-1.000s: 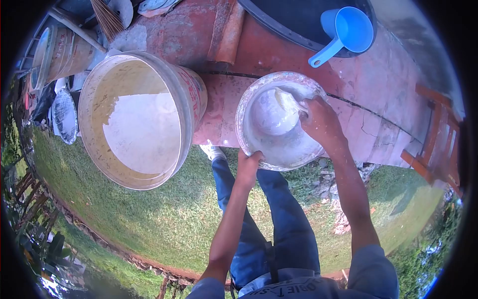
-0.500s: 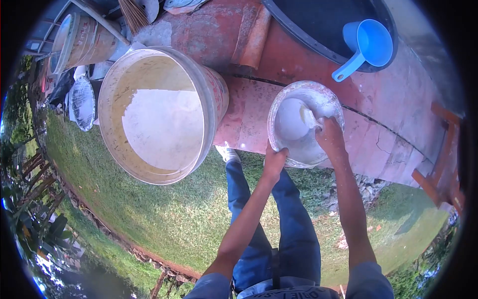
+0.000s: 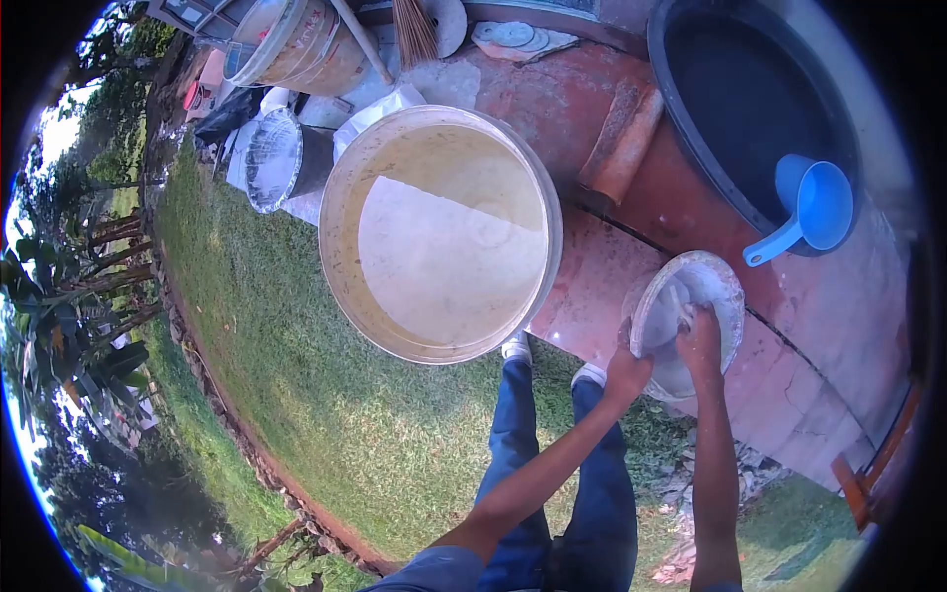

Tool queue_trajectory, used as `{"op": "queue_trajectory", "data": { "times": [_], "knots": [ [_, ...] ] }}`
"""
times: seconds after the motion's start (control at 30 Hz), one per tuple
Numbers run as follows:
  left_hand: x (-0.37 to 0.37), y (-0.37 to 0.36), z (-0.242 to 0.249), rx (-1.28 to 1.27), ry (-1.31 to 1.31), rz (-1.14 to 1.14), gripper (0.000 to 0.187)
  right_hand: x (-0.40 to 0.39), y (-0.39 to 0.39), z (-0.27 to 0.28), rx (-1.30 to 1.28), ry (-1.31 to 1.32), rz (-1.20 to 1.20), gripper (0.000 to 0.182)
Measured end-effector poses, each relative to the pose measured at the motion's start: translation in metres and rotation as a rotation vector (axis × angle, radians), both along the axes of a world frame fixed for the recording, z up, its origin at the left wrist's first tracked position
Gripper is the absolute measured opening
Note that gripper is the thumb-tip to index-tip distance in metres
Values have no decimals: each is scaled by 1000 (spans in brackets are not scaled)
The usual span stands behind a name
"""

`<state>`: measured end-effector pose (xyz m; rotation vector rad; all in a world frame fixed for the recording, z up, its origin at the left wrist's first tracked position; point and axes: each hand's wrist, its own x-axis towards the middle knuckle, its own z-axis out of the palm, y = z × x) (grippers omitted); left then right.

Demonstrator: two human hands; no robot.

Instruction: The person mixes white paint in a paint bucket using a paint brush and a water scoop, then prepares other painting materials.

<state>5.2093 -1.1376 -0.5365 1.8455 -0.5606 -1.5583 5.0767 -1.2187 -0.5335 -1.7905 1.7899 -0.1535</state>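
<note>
A small round bucket [image 3: 734,296] with a white-crusted rim stands tilted at the edge of the reddish ledge, pale residue coating its inside. My left hand [image 3: 626,373] is closed on the near-left part of its rim. My right hand [image 3: 699,340] reaches into the bucket, fingers closed around a whitish thing whose kind I cannot make out. Left of the bucket is a large tub [image 3: 552,212] holding cloudy, pale liquid. A blue dipper [image 3: 825,205] rests at the rim of a black basin [image 3: 659,59] beyond my hands.
A curved clay tile [image 3: 623,143] lies on the ledge [image 3: 592,281]. At the back left are a dirty bucket [image 3: 314,49], a broom [image 3: 412,35] and a white-smeared container [image 3: 274,158]. Grass [image 3: 326,395] lies below, and a wooden frame [image 3: 853,488] stands at right.
My view has swung, so the tub, basin and bucket sit farther right and mostly lower. The small bucket is tilted more, with my left hand still on its rim and my right hand inside.
</note>
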Motion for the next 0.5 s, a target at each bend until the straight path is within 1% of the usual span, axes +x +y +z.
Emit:
{"op": "queue_trajectory", "data": {
  "times": [0.03, 0.1, 0.13, 0.17, 0.23, 0.3, 0.33, 0.37, 0.4, 0.47, 0.5],
  "knots": [
    [-1, -1, 4, -11, -11, -24, 75, -4, -3, -3, 0, 3, 4, 34],
    [-2, -1, 3, -17, -14, -48, 77, -22, -5, -15, -106, 124, 14, 34],
    [-3, 0, 0, -29, -33, -45, 78, -30, -3, -21, -24, 137, -22, 35],
    [-6, -1, 2, -39, -42, -48, 78, -33, 2, -27, -16, 161, -30, 35],
    [-8, -5, 8, 33, 4, -62, 78, -46, 21, -37, 126, 157, -67, 35],
    [-12, -5, 7, 11, -2, -83, 79, -40, 38, -29, 157, 21, -68, 27],
    [-12, -10, 16, 54, 29, -105, 78, -34, 39, -18, 249, -63, -119, 25],
    [-12, -12, 25, 94, 50, -128, 77, -27, 39, -7, 273, -110, -147, 26],
    [-16, -7, 20, 17, 10, -129, 77, -24, 35, -2, 289, -171, -170, 26],
    [-21, 2, 10, -106, -48, -123, 76, -32, 23, -8, 482, -266, -191, 28],
    [-20, 5, 6, -149, -61, -120, 76, -39, 20, -13, 484, -263, -209, 28]
  ]
}}
